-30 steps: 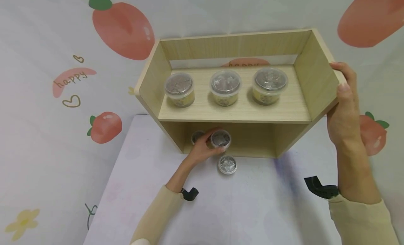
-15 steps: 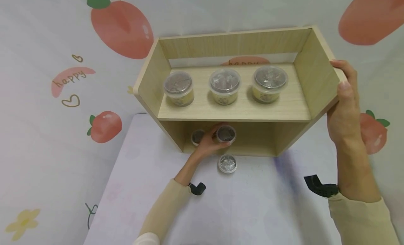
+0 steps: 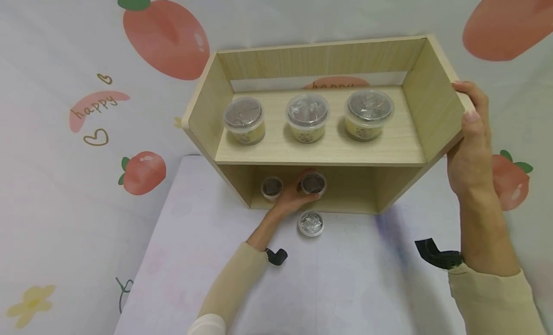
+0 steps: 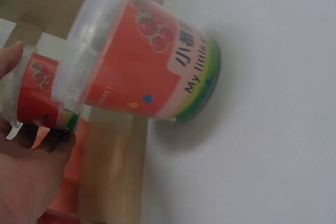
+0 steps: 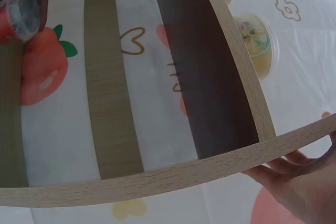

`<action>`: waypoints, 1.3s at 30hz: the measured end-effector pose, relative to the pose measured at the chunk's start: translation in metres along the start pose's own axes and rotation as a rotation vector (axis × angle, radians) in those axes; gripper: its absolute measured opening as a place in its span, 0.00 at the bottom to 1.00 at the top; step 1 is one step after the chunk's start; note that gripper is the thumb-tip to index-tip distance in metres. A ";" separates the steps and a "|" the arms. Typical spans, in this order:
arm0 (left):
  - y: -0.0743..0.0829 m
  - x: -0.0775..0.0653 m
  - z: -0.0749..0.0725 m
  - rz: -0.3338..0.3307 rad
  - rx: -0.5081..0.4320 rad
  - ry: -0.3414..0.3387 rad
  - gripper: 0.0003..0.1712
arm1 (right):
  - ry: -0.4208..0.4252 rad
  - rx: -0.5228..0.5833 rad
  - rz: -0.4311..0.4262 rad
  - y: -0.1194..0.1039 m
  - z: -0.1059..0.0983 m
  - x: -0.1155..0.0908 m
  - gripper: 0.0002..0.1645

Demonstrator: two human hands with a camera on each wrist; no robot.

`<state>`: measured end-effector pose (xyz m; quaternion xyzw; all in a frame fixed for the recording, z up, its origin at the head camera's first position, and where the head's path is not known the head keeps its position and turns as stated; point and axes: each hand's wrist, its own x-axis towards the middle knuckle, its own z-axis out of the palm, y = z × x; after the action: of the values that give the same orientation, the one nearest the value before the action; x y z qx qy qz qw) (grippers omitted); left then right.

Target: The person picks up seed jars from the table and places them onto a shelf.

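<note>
My left hand [image 3: 293, 199] holds a red lidded plastic cup [image 3: 314, 183] inside the lower compartment of a small wooden shelf [image 3: 276, 153]. In the left wrist view, the fingers wrap round this cup [image 4: 38, 92], which has a tomato print. A similar lidded cup [image 3: 272, 187] stands in the compartment to the left of that hand. Another red lidded cup [image 3: 311, 223] stands on the table just in front of the shelf, below the hand. My right hand [image 3: 472, 150] grips the front edge of the shelf's right side panel [image 3: 440, 104].
Three yellow lidded cups, a left one [image 3: 245, 121], a middle one [image 3: 307, 119] and a right one [image 3: 369, 115], stand in a row on the upper level. Behind the shelf hangs a white cloth [image 3: 52, 181] with fruit prints. A pale cover lies on the table [image 3: 354, 277].
My left hand has moved to the right and slightly deeper into the lower compartment with the red cup. The left-hand cup there shows more fully. My right hand keeps its hold.
</note>
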<state>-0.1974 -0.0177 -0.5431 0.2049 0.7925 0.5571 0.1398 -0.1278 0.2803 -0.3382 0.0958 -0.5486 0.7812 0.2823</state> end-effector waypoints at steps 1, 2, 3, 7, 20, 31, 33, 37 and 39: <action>-0.002 0.000 0.001 0.003 0.008 -0.002 0.45 | 0.001 0.005 0.001 0.000 0.000 0.000 0.27; -0.003 0.001 0.001 0.006 0.010 -0.006 0.45 | 0.000 0.003 0.001 0.000 0.001 0.000 0.27; -0.005 0.001 0.002 0.008 0.007 -0.006 0.45 | 0.000 0.000 0.001 0.000 0.001 0.000 0.27; -0.011 0.002 0.003 0.006 -0.015 0.000 0.44 | 0.002 0.002 0.000 0.000 0.001 -0.001 0.27; -0.028 0.005 0.007 0.043 0.109 0.050 0.45 | 0.002 0.018 -0.013 0.001 0.002 -0.001 0.26; -0.021 0.001 0.008 0.027 0.059 0.042 0.46 | 0.005 0.024 -0.024 0.001 0.003 -0.001 0.26; -0.021 0.000 0.008 0.020 0.045 0.042 0.47 | 0.002 0.031 -0.021 0.001 0.003 -0.001 0.26; -0.027 0.001 0.010 0.014 0.027 0.051 0.48 | -0.003 0.026 -0.013 0.001 0.003 -0.001 0.26; -0.027 0.000 0.010 0.027 0.022 0.053 0.49 | -0.003 0.021 -0.010 0.000 0.004 -0.001 0.26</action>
<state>-0.1971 -0.0170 -0.5718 0.2022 0.7993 0.5553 0.1091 -0.1279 0.2765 -0.3369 0.1028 -0.5404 0.7853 0.2842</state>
